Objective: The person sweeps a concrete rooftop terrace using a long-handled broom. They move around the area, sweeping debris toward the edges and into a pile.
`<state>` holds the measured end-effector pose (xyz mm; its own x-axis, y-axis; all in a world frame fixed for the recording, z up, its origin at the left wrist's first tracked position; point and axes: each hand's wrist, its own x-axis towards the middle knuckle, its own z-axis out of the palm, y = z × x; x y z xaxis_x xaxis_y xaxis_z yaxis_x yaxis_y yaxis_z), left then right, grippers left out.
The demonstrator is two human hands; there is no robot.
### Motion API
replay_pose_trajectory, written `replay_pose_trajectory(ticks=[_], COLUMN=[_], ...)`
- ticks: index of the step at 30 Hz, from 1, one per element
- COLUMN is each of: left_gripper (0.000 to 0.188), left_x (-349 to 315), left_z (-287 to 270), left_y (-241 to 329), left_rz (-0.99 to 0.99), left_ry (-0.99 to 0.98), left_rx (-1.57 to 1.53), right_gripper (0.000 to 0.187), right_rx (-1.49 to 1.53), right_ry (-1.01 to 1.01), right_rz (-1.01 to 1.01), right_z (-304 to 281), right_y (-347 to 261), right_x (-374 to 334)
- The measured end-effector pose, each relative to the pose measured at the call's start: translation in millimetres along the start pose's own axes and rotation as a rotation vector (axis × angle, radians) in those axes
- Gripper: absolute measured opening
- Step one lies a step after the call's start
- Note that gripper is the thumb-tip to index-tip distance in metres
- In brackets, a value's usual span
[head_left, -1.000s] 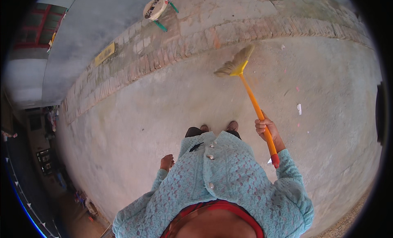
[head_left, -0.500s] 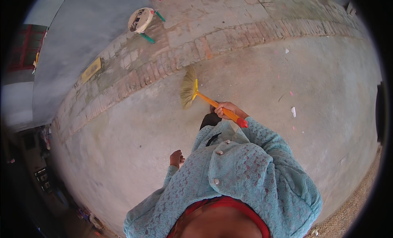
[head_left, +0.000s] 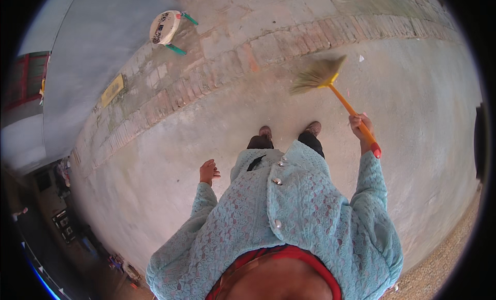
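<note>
Out to my right, my right hand (head_left: 361, 125) is wrapped round the orange handle of a broom (head_left: 341, 97). The handle has a red end cap and a yellow collar. Its straw bristles fan out ahead of my feet, slightly blurred, low over or on the concrete floor (head_left: 232, 127); contact cannot be made out. A small white scrap (head_left: 361, 58) lies just beyond the broom head. My left hand (head_left: 208, 172) hangs at my left side with nothing in it, its fingers loosely bent and apart.
A brick edging (head_left: 227, 67) curves across the floor ahead. Beyond it stands a round stool (head_left: 165, 27) with green legs, near a grey wall (head_left: 103, 57). A yellow flat piece (head_left: 112, 90) rests by the wall. Dark clutter (head_left: 64, 225) fills the left side.
My right hand has swung the broom from in front of my body far to the right. White and pink scraps at the right no longer show. My left hand has moved slightly forward and left.
</note>
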<state>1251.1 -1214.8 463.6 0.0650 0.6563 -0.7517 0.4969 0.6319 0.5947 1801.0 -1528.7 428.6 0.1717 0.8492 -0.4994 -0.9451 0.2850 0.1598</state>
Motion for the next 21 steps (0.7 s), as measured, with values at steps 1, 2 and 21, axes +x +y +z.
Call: replay_pose_trajectory(ticks=[1, 2, 21], left_gripper=[0.03, 0.03, 0.032], left_x=[-6, -15, -69], left_z=[10, 19, 149], left_y=[3, 3, 92], left_rz=[-0.006, -0.008, 0.078], left_ry=[0.006, 0.01, -0.044], left_rx=[0.01, 0.02, 0.412], right_gripper=[0.011, 0.011, 0.032], right_rx=[0.051, 0.081, 0.134], right_ry=[-0.02, -0.043, -0.046], right_rz=[-0.036, -0.12, -0.002], right_z=[-9, -15, 23], right_y=[-15, -28, -8], right_x=[-15, -29, -43])
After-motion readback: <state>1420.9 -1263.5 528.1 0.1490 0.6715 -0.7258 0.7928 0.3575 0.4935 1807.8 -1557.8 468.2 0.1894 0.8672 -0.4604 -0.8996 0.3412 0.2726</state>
